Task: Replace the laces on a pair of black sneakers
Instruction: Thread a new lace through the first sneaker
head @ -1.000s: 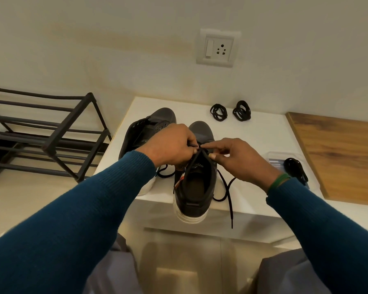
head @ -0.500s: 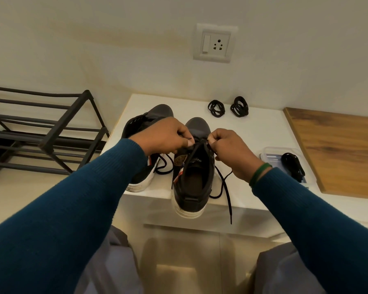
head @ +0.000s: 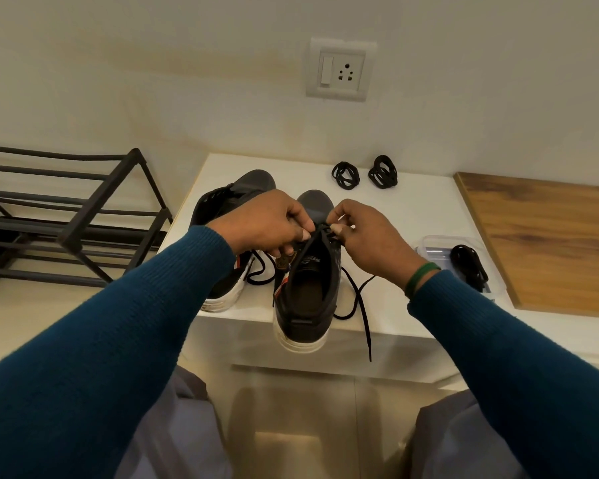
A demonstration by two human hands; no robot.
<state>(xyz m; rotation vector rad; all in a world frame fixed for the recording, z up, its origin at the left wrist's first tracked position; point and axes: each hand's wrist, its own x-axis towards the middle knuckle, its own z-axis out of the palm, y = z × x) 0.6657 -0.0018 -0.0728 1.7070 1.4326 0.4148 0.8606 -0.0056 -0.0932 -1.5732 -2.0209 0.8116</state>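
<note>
Two black sneakers with white soles stand on a white table (head: 412,216). The right sneaker (head: 306,299) has its heel over the table's front edge; the left sneaker (head: 222,209) sits behind my left arm. My left hand (head: 267,224) and my right hand (head: 370,236) meet over the right sneaker's tongue, each pinching its black lace (head: 358,299). One loose end of that lace hangs down past the table edge. Two coiled black laces (head: 346,174) (head: 382,171) lie at the back of the table.
A clear plastic box (head: 429,248) at the right holds another black lace (head: 469,264). A wooden board (head: 547,243) lies further right. A black metal shoe rack (head: 83,216) stands to the left. A wall socket (head: 339,72) is above the table.
Both hands have shifted a little toward the sneaker's toe and drawn closer together on the lace. The sneakers have stayed in place.
</note>
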